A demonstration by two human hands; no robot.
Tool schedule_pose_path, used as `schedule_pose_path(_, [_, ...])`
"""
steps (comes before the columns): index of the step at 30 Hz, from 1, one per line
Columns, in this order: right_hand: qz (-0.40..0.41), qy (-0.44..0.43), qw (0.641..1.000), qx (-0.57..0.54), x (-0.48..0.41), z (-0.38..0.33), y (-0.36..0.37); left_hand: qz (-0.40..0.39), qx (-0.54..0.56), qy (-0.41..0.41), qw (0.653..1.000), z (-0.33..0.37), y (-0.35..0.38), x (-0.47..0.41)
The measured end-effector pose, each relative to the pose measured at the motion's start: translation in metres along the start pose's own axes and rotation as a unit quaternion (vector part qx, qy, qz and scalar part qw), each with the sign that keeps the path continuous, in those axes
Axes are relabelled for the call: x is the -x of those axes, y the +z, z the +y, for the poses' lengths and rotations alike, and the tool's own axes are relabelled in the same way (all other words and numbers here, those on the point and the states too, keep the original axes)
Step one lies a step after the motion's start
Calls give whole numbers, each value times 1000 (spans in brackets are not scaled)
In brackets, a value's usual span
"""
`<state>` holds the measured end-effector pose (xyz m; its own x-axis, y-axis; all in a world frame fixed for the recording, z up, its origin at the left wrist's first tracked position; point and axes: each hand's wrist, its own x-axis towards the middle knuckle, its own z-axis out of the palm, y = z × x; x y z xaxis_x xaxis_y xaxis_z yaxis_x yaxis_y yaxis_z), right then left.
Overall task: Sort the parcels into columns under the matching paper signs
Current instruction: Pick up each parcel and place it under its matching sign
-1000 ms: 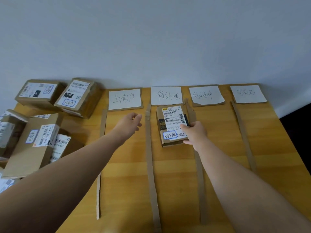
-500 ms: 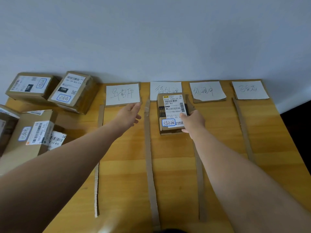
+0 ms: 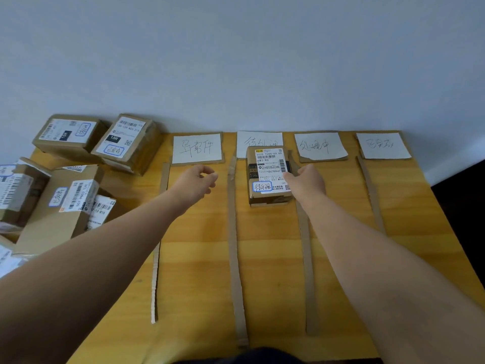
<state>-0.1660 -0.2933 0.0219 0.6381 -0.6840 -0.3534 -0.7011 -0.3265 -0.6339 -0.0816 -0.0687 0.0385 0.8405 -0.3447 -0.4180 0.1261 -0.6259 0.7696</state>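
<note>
Both arms stretched forward. The right hand [image 3: 305, 185] grips the right edge of a small brown cardboard parcel [image 3: 269, 177], white-labelled, lying in lane two, far end overlapping the second white paper sign [image 3: 259, 140]. The left hand [image 3: 195, 183] hovers over lane one, loosely curled, holding nothing. Yellow wooden tabletop [image 3: 341, 258] split into lanes by brown cardboard strips [image 3: 233, 232]; unsorted cardboard parcels [image 3: 65, 200] heaped left.

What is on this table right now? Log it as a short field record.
Signs: four paper signs along the table's far edge
Dividers: cardboard strips between the columns
Placed: one parcel in the second column from the left, overlapping its sign's lower edge
Right hand: holds the parcel's right edge
Left hand: over the first column, loosely curled, holding nothing
Unsorted: pile of parcels at the left
</note>
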Motion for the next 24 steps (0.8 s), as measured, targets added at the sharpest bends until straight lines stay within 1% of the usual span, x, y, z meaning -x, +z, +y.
schedule_pose_path(9, [-11,-65,998,21,46,-6,-17,34,26,30,999,-1,-2,53])
schedule_pose_path(14, [-31,-108,994,3,72,-16,-9,58,45,52,996,-9,-16,78])
schedule_pose_path(17, [-74,-117,990,-33,89,-26,0,73,33,60,995,-21,-33,90])
schedule_pose_path(21, [-144,-117,977,-105,112,-48,20,121,11,75,990,-39,-68,103])
schedule_pose_path(24, [-164,-130,969,-130,125,-71,46,158,-19,80,984,-54,-101,109])
